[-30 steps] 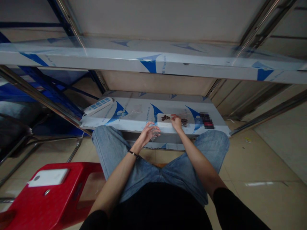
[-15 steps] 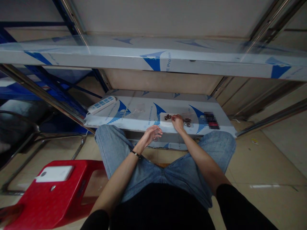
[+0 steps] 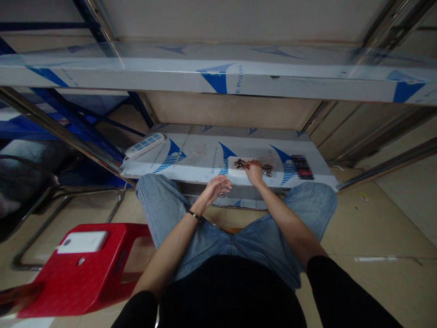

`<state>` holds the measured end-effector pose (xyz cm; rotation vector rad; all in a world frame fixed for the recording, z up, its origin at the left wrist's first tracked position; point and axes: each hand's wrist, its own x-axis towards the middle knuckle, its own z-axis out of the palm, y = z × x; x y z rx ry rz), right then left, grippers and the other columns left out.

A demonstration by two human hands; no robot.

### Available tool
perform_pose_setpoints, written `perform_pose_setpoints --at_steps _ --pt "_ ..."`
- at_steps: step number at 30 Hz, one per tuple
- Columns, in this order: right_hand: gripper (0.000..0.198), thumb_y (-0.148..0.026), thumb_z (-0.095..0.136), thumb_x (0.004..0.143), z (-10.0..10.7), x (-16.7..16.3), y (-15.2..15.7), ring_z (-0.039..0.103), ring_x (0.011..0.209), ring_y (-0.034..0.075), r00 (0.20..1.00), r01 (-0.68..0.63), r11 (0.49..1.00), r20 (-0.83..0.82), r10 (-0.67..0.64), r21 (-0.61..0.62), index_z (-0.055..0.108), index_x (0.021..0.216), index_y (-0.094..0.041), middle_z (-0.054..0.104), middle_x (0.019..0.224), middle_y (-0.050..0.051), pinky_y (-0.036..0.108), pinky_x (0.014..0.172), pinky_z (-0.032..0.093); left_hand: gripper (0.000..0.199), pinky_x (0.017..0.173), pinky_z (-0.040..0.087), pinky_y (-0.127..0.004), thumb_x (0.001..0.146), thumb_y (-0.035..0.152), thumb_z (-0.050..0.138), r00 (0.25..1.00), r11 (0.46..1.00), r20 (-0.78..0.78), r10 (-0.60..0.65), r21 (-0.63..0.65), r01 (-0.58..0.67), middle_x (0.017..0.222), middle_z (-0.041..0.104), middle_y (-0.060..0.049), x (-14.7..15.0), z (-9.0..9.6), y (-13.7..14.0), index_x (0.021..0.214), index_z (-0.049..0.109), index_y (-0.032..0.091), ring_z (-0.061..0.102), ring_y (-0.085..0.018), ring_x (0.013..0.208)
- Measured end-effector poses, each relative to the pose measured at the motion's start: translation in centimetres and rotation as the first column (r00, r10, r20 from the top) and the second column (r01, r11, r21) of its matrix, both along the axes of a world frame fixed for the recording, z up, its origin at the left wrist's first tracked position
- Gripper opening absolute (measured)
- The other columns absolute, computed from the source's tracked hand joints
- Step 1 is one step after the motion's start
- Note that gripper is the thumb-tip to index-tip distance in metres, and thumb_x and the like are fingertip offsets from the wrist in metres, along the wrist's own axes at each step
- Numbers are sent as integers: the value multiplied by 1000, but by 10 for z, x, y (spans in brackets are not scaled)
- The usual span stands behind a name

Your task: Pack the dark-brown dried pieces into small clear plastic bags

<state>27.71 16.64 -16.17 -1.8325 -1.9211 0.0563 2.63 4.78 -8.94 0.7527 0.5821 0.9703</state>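
Note:
Over the front edge of the low shelf hangs my left hand (image 3: pixel 218 184), its fingers curled. A small shiny thing (image 3: pixel 222 195) shows just below those fingers; whether they grip it is unclear. My right hand (image 3: pixel 253 171) reaches onto a white tray or card (image 3: pixel 235 172), fingertips pinched together at a small pile of dark brown pieces (image 3: pixel 240 163). What lies between the fingertips is too small to make out. Right of that hand, more small dark, shiny pieces (image 3: pixel 267 170) lie in what looks like a clear plastic bag.
The low shelf (image 3: pixel 211 136) is covered in printed film. On it lie a white power strip (image 3: pixel 145 145), a clear plastic piece (image 3: pixel 199 150) and a blurred-out dark object (image 3: pixel 302 167). An upper shelf (image 3: pixel 164 75) crosses above. At left, a red stool (image 3: pixel 78 278) bears a white device (image 3: pixel 82 242).
The view has tilted slightly, so the shelves sit a little higher. My right hand stays at the brown pieces, and my left hand keeps nearly the same place and curl.

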Motion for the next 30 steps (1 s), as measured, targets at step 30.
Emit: perform_pose_setpoints --at_steps 30 --pt "30 -22 54 95 -7 -3 6 50 112 32 998 -55 997 9 55 48 73 119 -21 67 111 14 42 99 37 28 71 56 -28 82 35 77 998 1000 -52 -27 12 28 90 71 -9 0 -11 0 94 62 14 71 -20 82"
